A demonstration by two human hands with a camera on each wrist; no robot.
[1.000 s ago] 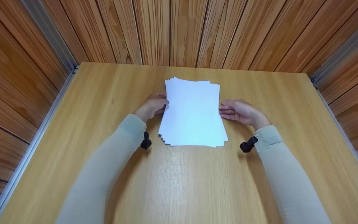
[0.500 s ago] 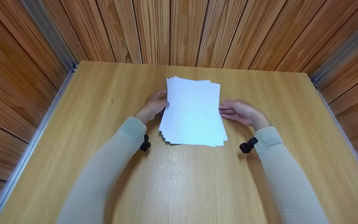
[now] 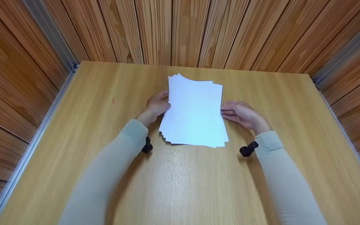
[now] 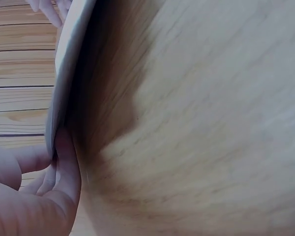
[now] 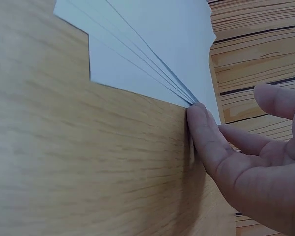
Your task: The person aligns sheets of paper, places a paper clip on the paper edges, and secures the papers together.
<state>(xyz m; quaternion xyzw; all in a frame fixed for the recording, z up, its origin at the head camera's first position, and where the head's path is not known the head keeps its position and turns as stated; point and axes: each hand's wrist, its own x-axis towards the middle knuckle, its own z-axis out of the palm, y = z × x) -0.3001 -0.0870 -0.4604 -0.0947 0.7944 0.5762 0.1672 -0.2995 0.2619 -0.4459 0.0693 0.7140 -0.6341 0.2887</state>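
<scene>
A fanned stack of white paper sheets (image 3: 194, 112) lies in the middle of the head view, its corners stepped out of line. My left hand (image 3: 156, 106) pinches the stack's left edge, thumb on top and fingers underneath. In the left wrist view that edge of the paper (image 4: 71, 54) is raised off the table and bowed. My right hand (image 3: 242, 114) is at the opposite edge. Seen from the right wrist, its fairly straight fingertips (image 5: 199, 115) touch the sheet edges, while the thumb (image 5: 275, 101) stands away from the paper.
The wooden table (image 3: 180, 187) stretches around the stack. Wood-plank walls (image 3: 186, 31) stand behind it and at both sides, with metal strips along the side edges. A small reddish mark (image 3: 113, 101) shows on the tabletop left of the left hand.
The stack's left side has risen in my left hand, and its far left corner now curves higher. My right hand stays at the right edge, almost unmoved.
</scene>
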